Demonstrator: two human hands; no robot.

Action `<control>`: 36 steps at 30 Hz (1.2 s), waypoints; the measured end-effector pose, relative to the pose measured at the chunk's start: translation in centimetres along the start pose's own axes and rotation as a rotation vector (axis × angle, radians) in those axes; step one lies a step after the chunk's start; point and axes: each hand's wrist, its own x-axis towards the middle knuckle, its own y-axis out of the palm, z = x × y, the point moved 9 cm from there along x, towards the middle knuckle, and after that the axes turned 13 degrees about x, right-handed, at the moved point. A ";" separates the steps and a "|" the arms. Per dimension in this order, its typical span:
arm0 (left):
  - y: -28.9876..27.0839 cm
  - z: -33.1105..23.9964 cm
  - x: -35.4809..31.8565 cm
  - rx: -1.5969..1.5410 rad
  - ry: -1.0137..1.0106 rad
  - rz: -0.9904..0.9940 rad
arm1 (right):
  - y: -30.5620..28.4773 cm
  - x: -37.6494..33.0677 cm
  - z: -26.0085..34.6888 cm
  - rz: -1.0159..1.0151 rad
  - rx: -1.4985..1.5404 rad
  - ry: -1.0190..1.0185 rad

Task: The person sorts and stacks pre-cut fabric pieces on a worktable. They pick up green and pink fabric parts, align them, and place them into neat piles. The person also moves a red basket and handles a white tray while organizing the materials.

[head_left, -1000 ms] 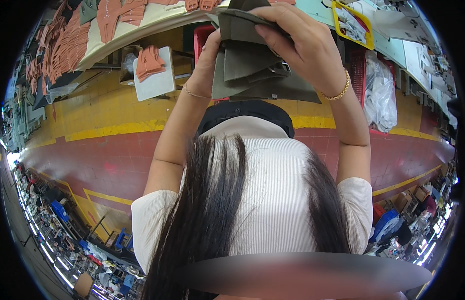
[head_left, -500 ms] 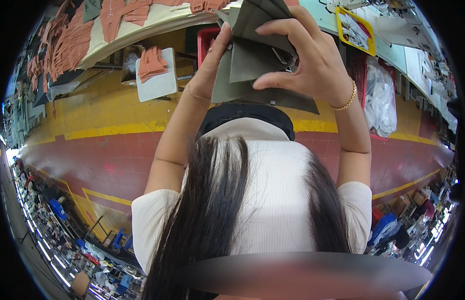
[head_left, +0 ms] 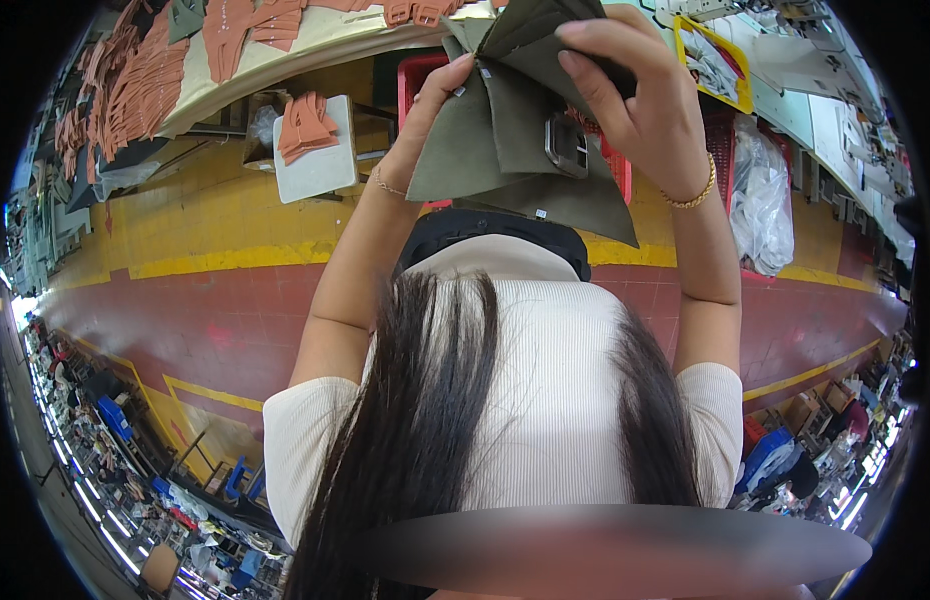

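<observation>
Leafing through a stack of olive-grey fabric pieces (head_left: 505, 130) held up at the top centre of the frame, the person seems to be in the middle of sorting or counting them; that is a judgement from how the layers are fanned apart. The right hand (head_left: 635, 100) closes over the upper edge of the stack, thumb under and fingers (head_left: 585, 45) curled on top, pinching several layers together. The left hand (head_left: 435, 110) supports the stack from the left, fingertips pressed against the edge of one loose piece, only partly closed. A small grey square tag (head_left: 565, 145) shows between the layers.

Separating the next layer cleanly would call for a light thumb slide from the left hand while the right keeps its pinch, or the pieces may slip.

Behind, a red crate (head_left: 425, 75) sits under the hands, a table (head_left: 315, 40) with orange-brown cut pieces (head_left: 145, 80) fills the upper left, and a white tray (head_left: 315, 150) of more lies below it.
</observation>
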 end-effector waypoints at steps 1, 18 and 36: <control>-0.1 0.0 0.0 0.012 -0.001 -0.011 | 0.1 -0.2 0.4 0.031 -0.031 -0.045; 0.0 -0.8 0.2 0.074 0.078 0.025 | 2.5 -2.3 1.0 0.206 -0.255 -0.029; -1.4 0.5 -0.1 -0.004 0.091 0.014 | 0.7 -1.8 -0.7 0.197 0.425 0.185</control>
